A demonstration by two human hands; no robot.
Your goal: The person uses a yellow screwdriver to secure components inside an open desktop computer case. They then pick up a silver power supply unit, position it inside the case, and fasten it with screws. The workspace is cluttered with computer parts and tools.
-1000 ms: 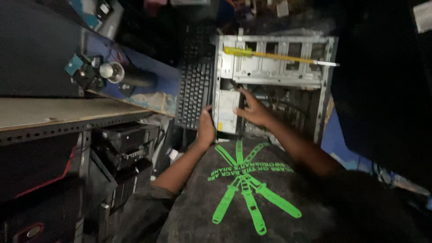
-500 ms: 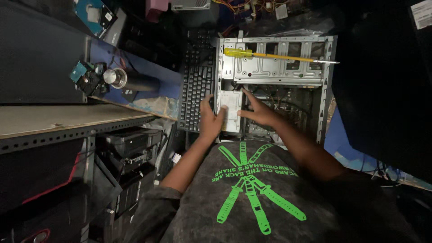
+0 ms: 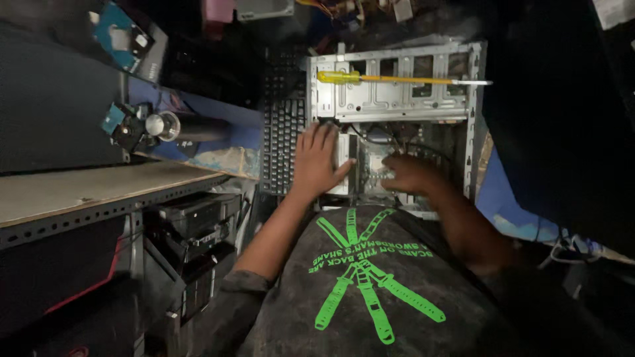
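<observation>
An open grey computer case (image 3: 397,102) lies flat in front of me. My left hand (image 3: 317,162) rests on a silver metal box (image 3: 344,147) at the case's near left corner, fingers spread over its top and thumb hooked round its right side. My right hand (image 3: 411,175) is inside the case just right of that box, among dark cables (image 3: 380,140); it is blurred and its fingers look curled. A yellow-handled screwdriver (image 3: 340,77) lies across the far wall of the case, shaft pointing right.
A black keyboard (image 3: 281,125) lies along the case's left side. Further left are a blue surface with a small silver cylinder (image 3: 162,125) and a bare hard drive (image 3: 122,36). A metal shelf (image 3: 99,192) with stacked black units stands at the near left.
My right hand has left the silver box and moved right, deeper into the case. My left hand has slid up over the top of the box. The view has shifted slightly.
</observation>
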